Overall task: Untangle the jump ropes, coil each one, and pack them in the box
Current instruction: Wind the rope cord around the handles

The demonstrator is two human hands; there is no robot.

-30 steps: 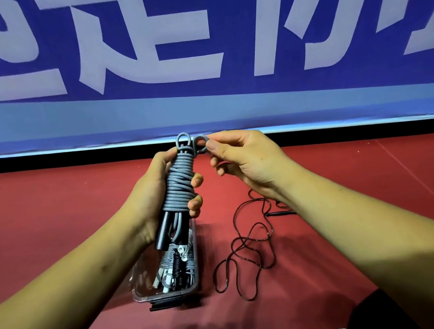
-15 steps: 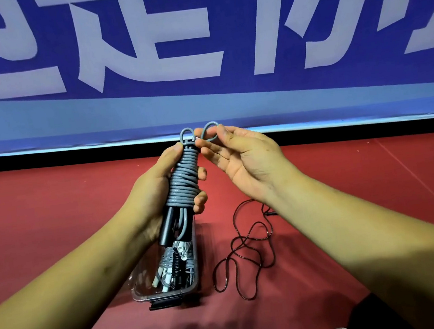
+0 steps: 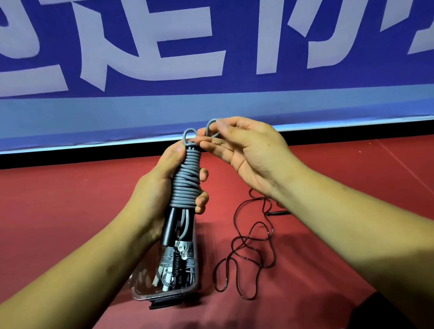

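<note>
My left hand point(image 3: 156, 197) grips a grey jump rope point(image 3: 186, 182) wound tightly round its black handles, held upright above the box. Two small grey loops stick out at the bundle's top. My right hand point(image 3: 244, 149), palm turned toward me, pinches the right-hand loop point(image 3: 212, 127) between its fingertips. Below the bundle a clear plastic box point(image 3: 192, 286) lies on the red floor with white and black rope parts inside. A thin dark jump rope point(image 3: 248, 245) lies loose and tangled on the floor right of the box.
A blue banner point(image 3: 194, 43) with large pale characters stands along the far edge of the red floor point(image 3: 51, 213). A black latch point(image 3: 165, 302) sits on the box's near end. My dark clothing and shoe tips show at the bottom edge.
My right hand has turned palm up and drawn the end loop of grey rope up and to the right of the bundle's top. My left hand keeps its grip.
</note>
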